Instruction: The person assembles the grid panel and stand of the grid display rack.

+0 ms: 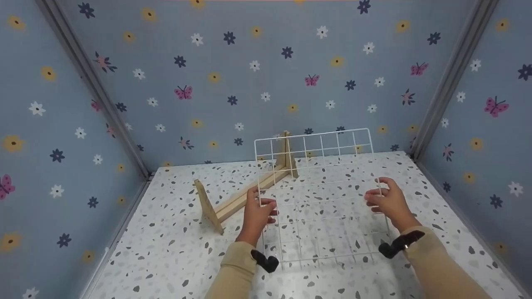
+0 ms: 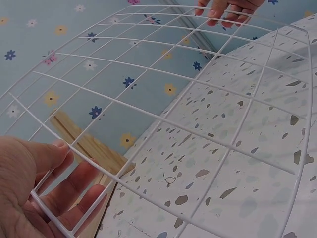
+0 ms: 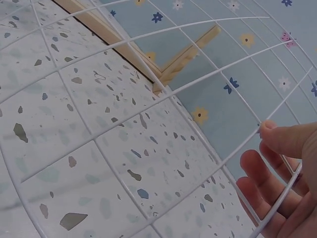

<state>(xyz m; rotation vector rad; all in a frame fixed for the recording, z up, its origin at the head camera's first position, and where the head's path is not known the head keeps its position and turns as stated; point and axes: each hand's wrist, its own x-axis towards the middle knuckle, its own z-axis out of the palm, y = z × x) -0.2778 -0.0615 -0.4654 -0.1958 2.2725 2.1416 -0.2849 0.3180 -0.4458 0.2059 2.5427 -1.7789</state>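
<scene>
A white wire grid panel (image 1: 311,134) is held up above the speckled tabletop, tilted with its top edge toward the back wall. My left hand (image 1: 257,214) grips its left side, the thumb on the near face and the fingers behind the wires. On the opposite side, my right hand (image 1: 390,203) holds the right edge between thumb and fingers. Behind the panel's left part stands a wooden frame (image 1: 203,203), two uprights joined by a long grooved bar (image 1: 237,202). Part of that frame shows through the wires in the right wrist view, as a wooden upright (image 3: 190,54).
The speckled white tabletop (image 1: 166,257) is bounded by flowered blue panels at the back (image 1: 232,116) and both sides. Grey corner posts (image 1: 453,79) rise at the back left and right. Black straps (image 1: 266,261) sit on both wrists over beige sleeves.
</scene>
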